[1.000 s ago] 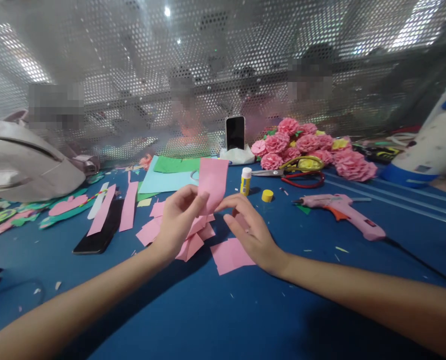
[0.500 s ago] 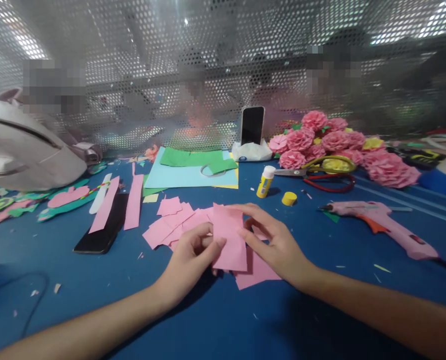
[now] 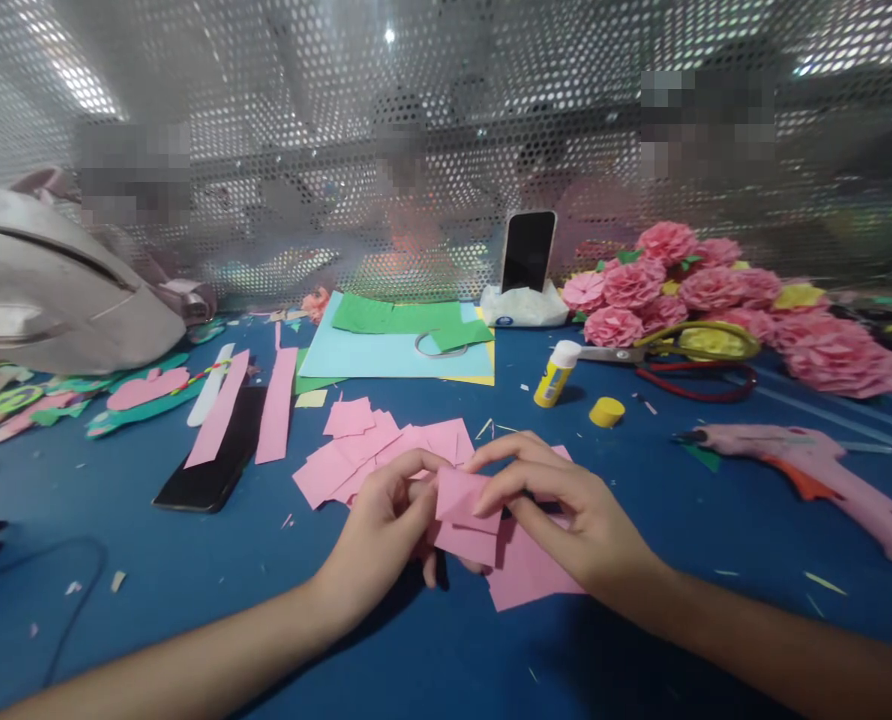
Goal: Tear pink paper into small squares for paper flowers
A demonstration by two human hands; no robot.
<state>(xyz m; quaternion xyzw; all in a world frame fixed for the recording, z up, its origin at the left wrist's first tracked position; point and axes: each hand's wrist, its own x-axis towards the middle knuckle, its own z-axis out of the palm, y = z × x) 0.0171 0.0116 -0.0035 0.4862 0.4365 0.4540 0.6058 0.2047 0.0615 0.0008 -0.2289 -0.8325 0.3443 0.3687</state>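
My left hand (image 3: 386, 535) and my right hand (image 3: 566, 510) meet over the blue table (image 3: 416, 650), both pinching one small pink paper square (image 3: 465, 515) that is bent over on itself between the fingers. Under and behind the hands lies a loose pile of pink paper squares (image 3: 375, 445). One more pink piece (image 3: 528, 575) lies flat beneath my right hand.
A glue stick (image 3: 555, 373) with its yellow cap (image 3: 606, 411) off, scissors (image 3: 678, 350), a pink glue gun (image 3: 813, 470), paper flowers (image 3: 716, 295), a propped phone (image 3: 528, 250), coloured sheets (image 3: 393, 345), pink strips (image 3: 277, 405), a black phone (image 3: 210, 470) and a white bag (image 3: 56, 300) surround the hands.
The pink square, held up in the air a second ago, has come down to the table and is now folded over between both hands. The view shifted left.
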